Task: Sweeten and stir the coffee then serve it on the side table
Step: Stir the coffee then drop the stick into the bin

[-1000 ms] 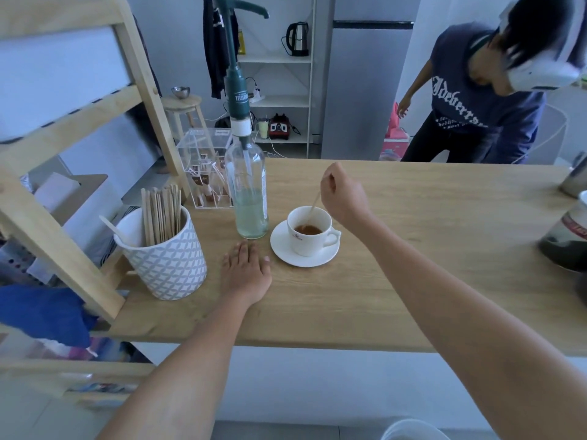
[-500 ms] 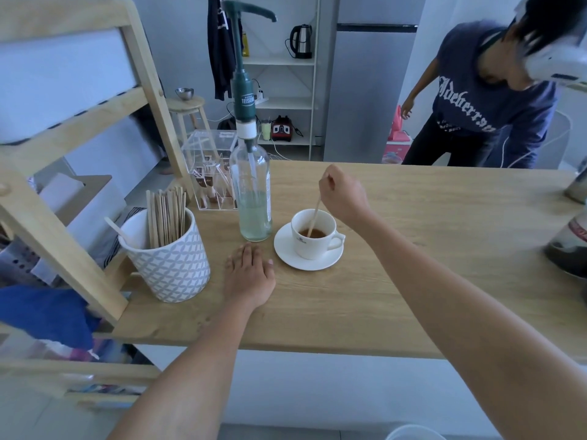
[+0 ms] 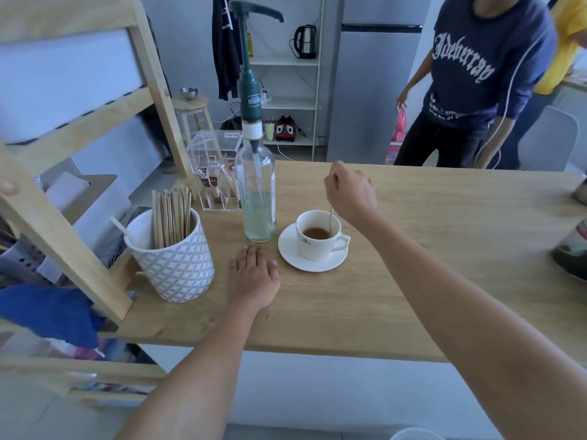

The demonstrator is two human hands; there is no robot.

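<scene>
A white coffee cup with brown coffee stands on a white saucer on the wooden table. My right hand hovers just above and behind the cup, pinching a thin wooden stir stick whose lower end dips into the coffee. My left hand lies flat on the table, palm down, just left of the saucer and in front of the syrup bottle. That clear bottle has a green pump on top and is partly filled with pale liquid.
A patterned mug full of wooden stir sticks stands at the left, beside a wooden frame. A clear acrylic sachet box sits behind the bottle. A person in a dark blue shirt stands beyond the table. Dark vessels sit at the right edge.
The stir stick has swung from the cup's left side to its right side as my right hand circled. My left hand has stayed flat. The person behind has straightened up.
</scene>
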